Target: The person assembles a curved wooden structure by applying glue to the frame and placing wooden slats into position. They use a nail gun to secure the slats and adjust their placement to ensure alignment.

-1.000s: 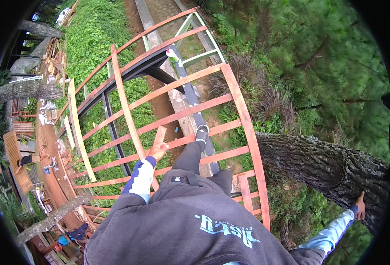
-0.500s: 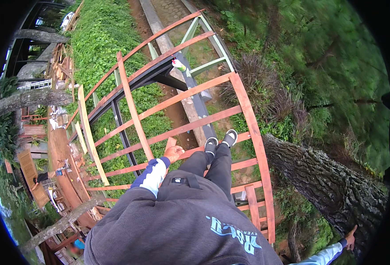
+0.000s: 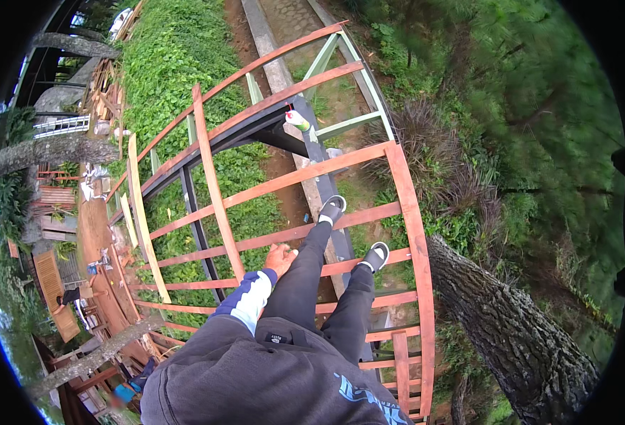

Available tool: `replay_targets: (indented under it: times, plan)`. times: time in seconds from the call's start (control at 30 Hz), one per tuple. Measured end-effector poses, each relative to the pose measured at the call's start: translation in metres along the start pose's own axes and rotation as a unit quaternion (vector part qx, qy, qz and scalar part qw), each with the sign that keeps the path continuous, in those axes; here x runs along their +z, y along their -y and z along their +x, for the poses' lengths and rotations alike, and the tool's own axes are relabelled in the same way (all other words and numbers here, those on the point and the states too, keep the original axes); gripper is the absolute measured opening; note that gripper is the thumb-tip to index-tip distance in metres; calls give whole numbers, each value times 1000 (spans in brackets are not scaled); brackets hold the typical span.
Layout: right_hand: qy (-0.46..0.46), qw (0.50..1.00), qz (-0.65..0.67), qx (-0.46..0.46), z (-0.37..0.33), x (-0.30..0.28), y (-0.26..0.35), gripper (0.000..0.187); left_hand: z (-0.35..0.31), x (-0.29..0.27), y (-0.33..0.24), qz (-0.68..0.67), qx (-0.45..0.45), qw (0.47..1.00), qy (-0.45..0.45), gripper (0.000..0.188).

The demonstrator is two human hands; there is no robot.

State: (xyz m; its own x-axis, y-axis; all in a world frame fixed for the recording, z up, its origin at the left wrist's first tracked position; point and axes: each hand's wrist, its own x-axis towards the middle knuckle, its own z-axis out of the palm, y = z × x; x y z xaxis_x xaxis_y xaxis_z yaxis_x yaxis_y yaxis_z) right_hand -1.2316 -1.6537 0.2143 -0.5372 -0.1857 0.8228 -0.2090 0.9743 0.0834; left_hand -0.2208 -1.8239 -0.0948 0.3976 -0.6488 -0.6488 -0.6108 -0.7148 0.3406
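Note:
My left hand [image 3: 281, 260] hangs just beside my left thigh, above the reddish wooden battens [image 3: 273, 240]. Its fingers are curled in, and whatever they may hold is too small to make out. My right hand is out of view. Under my feet is a dark steel beam [image 3: 339, 244] with battens laid across it. One grey sandal [image 3: 333, 208] rests farther forward on the beam, the other sandal [image 3: 377, 256] nearer, at a batten on the right. Ahead on the beam stands a white and green bottle [image 3: 297, 120] with a red tip.
Wide gaps between battens open onto green plants [image 3: 178, 64] and soil far below. A curved reddish edge board [image 3: 413, 234] bounds the frame on the right, close to a thick tree trunk [image 3: 514, 319]. Stacked timber [image 3: 101, 95] and a person lie down at the left.
My right hand, which was against the tree trunk, has left the view. My left foot has stepped forward along the beam, and the legs are farther apart.

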Motion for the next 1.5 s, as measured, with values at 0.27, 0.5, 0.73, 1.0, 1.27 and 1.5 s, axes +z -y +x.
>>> replay_targets:
  times: [0.27, 0.5, 0.73, 1.0, 1.27, 1.5]
  plan:
    - [427, 808, 86, -397, -358, -67, 83, 40, 210, 20, 12, -182, -78, 977, -78, 78]
    - [653, 623, 103, -419, -587, -141, 108, 34, 434, 25, -6, -294, -39, 935, -194, 106]
    - [821, 524, 9, -227, -655, -209, 89, 63, 598, 5, -26, -297, 42, 911, -283, 122]
    - [857, 498, 79, -106, -711, -234, 114, 86, 712, 4, -6, -348, 163, 867, -317, 99]
    - [779, 613, 118, -59, -732, -275, 181, 27, 738, -17, 3, -381, 124, 865, -301, 82]
    - [738, 645, 181, -74, -746, -281, 277, 30, 591, -2, -4, -200, 246, 928, -197, 61]
